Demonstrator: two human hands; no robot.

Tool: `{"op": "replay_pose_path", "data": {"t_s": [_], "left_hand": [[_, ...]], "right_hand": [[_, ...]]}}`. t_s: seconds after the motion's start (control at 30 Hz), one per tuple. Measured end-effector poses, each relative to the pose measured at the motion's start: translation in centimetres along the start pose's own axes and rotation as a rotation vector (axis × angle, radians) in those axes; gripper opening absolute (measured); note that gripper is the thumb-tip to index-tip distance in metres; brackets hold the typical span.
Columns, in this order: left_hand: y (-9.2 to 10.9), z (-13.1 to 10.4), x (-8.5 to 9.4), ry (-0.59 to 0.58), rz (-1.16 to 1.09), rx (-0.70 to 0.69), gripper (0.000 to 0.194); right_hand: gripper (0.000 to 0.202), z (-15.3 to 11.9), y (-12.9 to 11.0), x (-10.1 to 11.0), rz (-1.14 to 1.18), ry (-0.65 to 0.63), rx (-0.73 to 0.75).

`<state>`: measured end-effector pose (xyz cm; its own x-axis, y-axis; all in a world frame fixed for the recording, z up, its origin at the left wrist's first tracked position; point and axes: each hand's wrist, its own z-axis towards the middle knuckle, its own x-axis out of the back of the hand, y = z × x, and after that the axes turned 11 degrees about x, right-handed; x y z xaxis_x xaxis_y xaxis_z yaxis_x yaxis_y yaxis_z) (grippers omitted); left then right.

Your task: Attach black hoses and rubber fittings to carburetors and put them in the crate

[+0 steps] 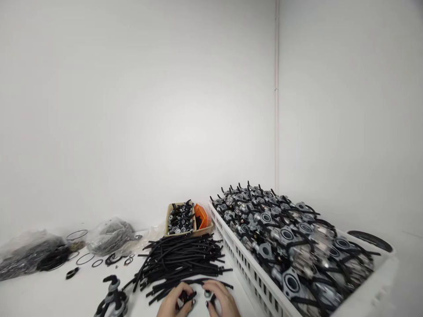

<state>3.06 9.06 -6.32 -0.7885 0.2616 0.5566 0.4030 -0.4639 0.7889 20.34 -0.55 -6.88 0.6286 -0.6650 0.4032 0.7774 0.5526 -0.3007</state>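
Near the bottom centre, my left hand (176,302) has its fingers curled around a small dark part. Just to its right, my right hand (220,300) pinches a small part with a pale metal end (207,293). A narrow gap separates the two hands. Right behind them lies a pile of short black hoses (185,259), one of them curving close above the fingertips. To the left, a grey metal piece with black elbow fittings (114,297) stands on the white table (42,297).
On the right, a large white crate (243,259) is heaped with metal parts and black hoses. A beige tray (169,211) of small fittings and an orange basket (201,215) sit behind the hoses. Plastic bags (112,235) and black rings (85,258) lie left.
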Motion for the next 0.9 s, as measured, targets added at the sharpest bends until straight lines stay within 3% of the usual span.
{"op": "replay_pose_path", "data": {"t_s": [0.33,0.9], "left_hand": [[2.8,-1.4,0.9,0.046,-0.057,-0.044,0.011],[2.0,-1.8,0.2,0.068,-0.012,-0.105,0.025]], "right_hand": [[0.067,0.2,-1.7,1.4,0.085,-0.021,-0.163],[0.049,-0.2,0.5,0.3,0.163,-0.089,-0.291]]}}
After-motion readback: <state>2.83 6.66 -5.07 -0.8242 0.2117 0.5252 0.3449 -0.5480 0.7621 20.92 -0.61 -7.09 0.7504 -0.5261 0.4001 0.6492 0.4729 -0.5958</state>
